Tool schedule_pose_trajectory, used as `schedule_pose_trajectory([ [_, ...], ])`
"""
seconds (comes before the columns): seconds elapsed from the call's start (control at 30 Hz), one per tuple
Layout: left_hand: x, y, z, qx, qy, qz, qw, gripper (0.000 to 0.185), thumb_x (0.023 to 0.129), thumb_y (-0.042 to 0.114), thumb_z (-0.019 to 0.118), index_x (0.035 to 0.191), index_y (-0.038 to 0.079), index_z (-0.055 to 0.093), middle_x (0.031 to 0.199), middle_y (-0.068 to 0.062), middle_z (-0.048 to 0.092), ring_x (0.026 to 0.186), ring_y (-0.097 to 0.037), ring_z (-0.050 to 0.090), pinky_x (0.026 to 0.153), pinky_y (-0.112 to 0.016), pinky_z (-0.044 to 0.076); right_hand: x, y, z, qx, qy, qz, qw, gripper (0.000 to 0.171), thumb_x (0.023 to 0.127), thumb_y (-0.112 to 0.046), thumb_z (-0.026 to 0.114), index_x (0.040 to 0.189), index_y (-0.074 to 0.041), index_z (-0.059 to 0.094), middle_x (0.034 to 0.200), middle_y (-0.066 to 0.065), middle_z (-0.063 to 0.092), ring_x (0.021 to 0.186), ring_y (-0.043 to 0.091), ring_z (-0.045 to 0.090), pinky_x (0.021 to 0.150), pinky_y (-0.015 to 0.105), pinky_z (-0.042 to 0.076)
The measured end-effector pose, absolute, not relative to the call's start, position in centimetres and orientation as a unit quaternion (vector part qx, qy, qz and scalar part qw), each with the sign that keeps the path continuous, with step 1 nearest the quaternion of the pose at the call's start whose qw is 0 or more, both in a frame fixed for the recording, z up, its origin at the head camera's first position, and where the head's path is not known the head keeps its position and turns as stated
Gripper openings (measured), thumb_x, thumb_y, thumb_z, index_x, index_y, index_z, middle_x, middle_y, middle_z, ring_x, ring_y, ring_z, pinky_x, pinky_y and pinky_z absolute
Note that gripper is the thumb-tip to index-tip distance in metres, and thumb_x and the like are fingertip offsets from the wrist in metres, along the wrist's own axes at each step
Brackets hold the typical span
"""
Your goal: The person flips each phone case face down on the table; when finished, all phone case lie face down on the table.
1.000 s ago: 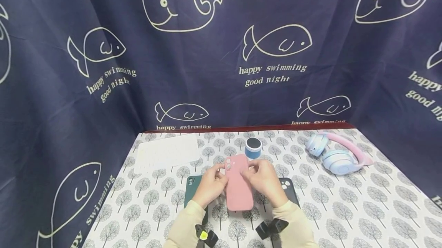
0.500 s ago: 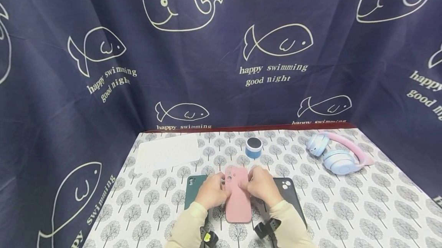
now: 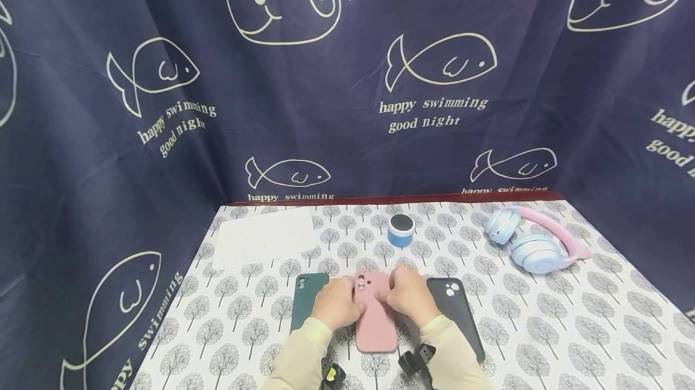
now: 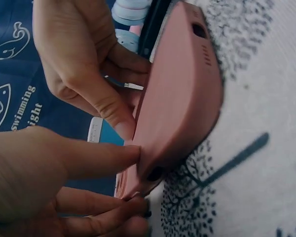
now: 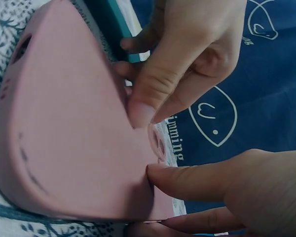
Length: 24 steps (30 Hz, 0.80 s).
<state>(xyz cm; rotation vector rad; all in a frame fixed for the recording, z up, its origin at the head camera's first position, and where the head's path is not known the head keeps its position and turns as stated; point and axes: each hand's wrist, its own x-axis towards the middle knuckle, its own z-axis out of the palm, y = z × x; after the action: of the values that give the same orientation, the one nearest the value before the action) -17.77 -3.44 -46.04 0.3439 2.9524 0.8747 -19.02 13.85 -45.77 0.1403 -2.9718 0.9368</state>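
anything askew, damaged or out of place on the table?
Nothing stands out. The pink phone case lies back-up between the green case and the black case, with the left hand and right hand holding its camera end. Headphones and the small blue speaker sit intact behind.

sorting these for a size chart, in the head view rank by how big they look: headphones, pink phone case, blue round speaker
1. headphones: widest spread.
2. pink phone case: partly covered by both hands, and nearer the camera, so its rank against the headphones is unsure.
3. blue round speaker: clearly smallest, though farthest back.
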Motion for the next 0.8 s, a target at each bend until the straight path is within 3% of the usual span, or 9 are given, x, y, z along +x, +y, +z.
schedule_pose_trajectory([
  [0.47, -16.8, -3.0, -46.2, 0.117, 0.958, 0.262, 0.012, 0.023, 0.076, 0.018, 0.077, 0.071, 0.010, 0.056, 0.068, 0.000, 0.052, 0.059, -0.017, 0.049, 0.054, -0.037, 0.045, -18.1, 13.6, -46.0, 0.024, -0.963, 0.268, -0.001, 0.030, 0.073, -0.022, 0.084, 0.067, -0.009, 0.057, 0.061, 0.003, 0.052, 0.055, 0.020, 0.050, 0.049, 0.035, 0.042],
  [0.53, -16.8, -2.8, -46.0, 0.117, 0.961, 0.250, 0.004, 0.022, 0.077, 0.020, 0.077, 0.084, 0.004, 0.063, 0.078, -0.006, 0.058, 0.066, -0.023, 0.056, 0.059, -0.042, 0.050, -18.1, 13.7, -45.6, 0.024, -0.965, 0.261, -0.008, 0.030, 0.075, -0.024, 0.083, 0.069, -0.009, 0.057, 0.063, 0.003, 0.053, 0.057, 0.020, 0.051, 0.051, 0.036, 0.043],
  [0.6, -16.9, -2.6, -45.9, 0.119, 0.964, 0.236, -0.012, 0.041, 0.078, 0.022, 0.078, 0.106, -0.005, 0.065, 0.095, -0.015, 0.062, 0.079, -0.029, 0.061, 0.066, -0.045, 0.053, -18.2, 14.1, -45.1, 0.030, -0.967, 0.252, -0.007, 0.028, 0.078, -0.028, 0.081, 0.076, -0.007, 0.062, 0.069, 0.005, 0.059, 0.061, 0.022, 0.055, 0.054, 0.038, 0.045],
  [0.7, -17.0, -1.8, -45.6, 0.129, 0.964, 0.229, -0.041, 0.076, 0.079, 0.025, 0.077, 0.139, -0.012, 0.046, 0.116, -0.023, 0.056, 0.095, -0.033, 0.060, 0.074, -0.045, 0.054, -18.3, 14.8, -44.0, 0.035, -0.968, 0.249, 0.000, 0.034, 0.082, -0.031, 0.078, 0.096, -0.001, 0.069, 0.085, 0.013, 0.069, 0.069, 0.026, 0.062, 0.058, 0.041, 0.049],
  [0.8, -17.0, -0.7, -45.5, 0.141, 0.958, 0.242, -0.055, 0.081, 0.080, 0.026, 0.076, 0.143, -0.011, 0.041, 0.120, -0.022, 0.053, 0.098, -0.031, 0.058, 0.078, -0.043, 0.053, -18.3, 15.7, -42.9, 0.027, -0.968, 0.249, 0.016, 0.046, 0.084, -0.032, 0.076, 0.114, 0.001, 0.068, 0.102, 0.020, 0.070, 0.078, 0.031, 0.066, 0.064, 0.045, 0.052],
])
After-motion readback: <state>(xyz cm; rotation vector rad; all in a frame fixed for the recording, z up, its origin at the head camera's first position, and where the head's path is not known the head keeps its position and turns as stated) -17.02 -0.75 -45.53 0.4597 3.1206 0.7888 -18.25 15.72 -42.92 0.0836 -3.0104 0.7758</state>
